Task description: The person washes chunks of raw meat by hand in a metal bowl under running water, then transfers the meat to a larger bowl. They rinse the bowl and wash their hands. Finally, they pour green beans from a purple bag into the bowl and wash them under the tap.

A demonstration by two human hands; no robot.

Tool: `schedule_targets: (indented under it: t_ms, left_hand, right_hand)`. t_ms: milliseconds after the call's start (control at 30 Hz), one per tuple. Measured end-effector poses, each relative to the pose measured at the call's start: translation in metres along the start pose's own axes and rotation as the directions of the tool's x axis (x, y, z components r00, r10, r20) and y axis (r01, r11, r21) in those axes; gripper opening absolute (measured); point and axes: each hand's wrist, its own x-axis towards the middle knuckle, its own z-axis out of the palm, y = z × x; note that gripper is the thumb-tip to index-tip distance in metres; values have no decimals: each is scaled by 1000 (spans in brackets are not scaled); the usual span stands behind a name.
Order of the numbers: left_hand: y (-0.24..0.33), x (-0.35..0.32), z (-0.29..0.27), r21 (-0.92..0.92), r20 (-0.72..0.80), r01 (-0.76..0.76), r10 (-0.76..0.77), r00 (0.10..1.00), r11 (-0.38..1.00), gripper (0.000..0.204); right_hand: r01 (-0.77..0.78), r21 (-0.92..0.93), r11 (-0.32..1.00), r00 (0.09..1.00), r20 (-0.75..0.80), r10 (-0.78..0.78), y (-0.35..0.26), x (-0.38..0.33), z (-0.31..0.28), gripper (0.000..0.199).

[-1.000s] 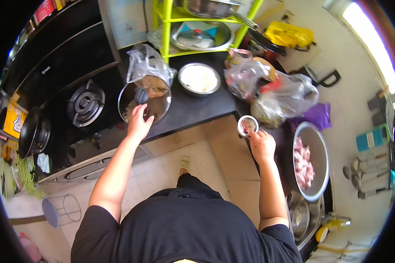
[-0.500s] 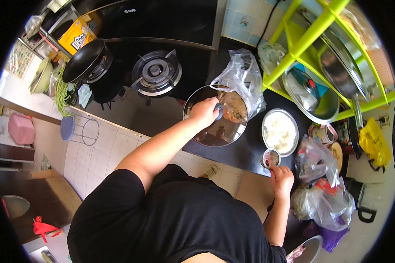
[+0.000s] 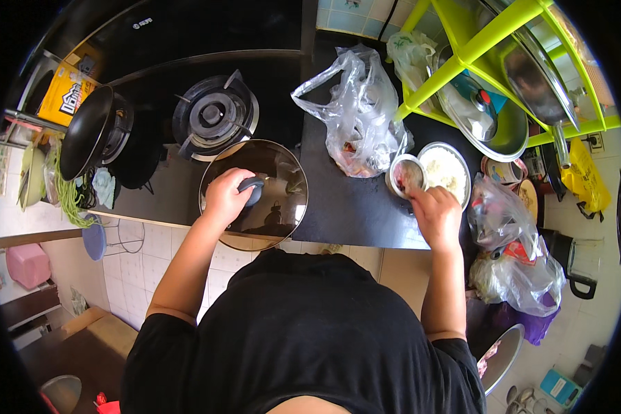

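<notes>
My left hand [image 3: 226,196] is closed round the dark knob of a round glass lid [image 3: 283,200], which is held over the counter's front edge, close to the gas burner [image 3: 214,116]. With its fingers on the rim, my right hand [image 3: 436,215] grips a small round metal cup [image 3: 397,181] that has something reddish inside. Directly beside the cup is a bowl of white rice [image 3: 450,171], partly covered by my hand and the cup. A clear plastic bag [image 3: 362,127] with brownish contents sits on the black counter between lid and cup.
A black wok [image 3: 86,134] rests on the left burner. At the right stands a green rack [image 3: 472,48] with pans and a steel basin. Filled plastic bags [image 3: 507,214] crowd the right side, near a glass jug [image 3: 583,265]. A blue stool [image 3: 94,241] is at the lower left.
The lid in my left hand has moved left, away from the plastic bag and toward the burner. My right hand has carried the cup forward and left, alongside the rice bowl.
</notes>
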Motion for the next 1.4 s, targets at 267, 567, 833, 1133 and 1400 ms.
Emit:
schedule_targets:
  t_ms: [267,567,833,1133,1400]
  left_hand:
    - [28,33,7,97,-82,-219,227,970,971,62]
    - [76,145,65,-928,220,284,-259,941,242,41]
    - [60,16,14,-963,256,219,-274,927,-157,20]
    - [69,-11,6,-987,126,133,-81,989,88,34]
    - [73,-5,4,-970,101,121,-104,989,209,32]
  right_hand:
    - [35,38,999,993,-118,-30,-27,49,-23,15]
    - [-288,623,727,887,-113,448,-68,131,13,17]
    - [-706,707,-37,568,597,566,-5,59,126,14]
    - [-438,757,-485,697,627,349,-31,96,104,23]
    - [-644,585,-493,550,802,234,-22,94,137,23]
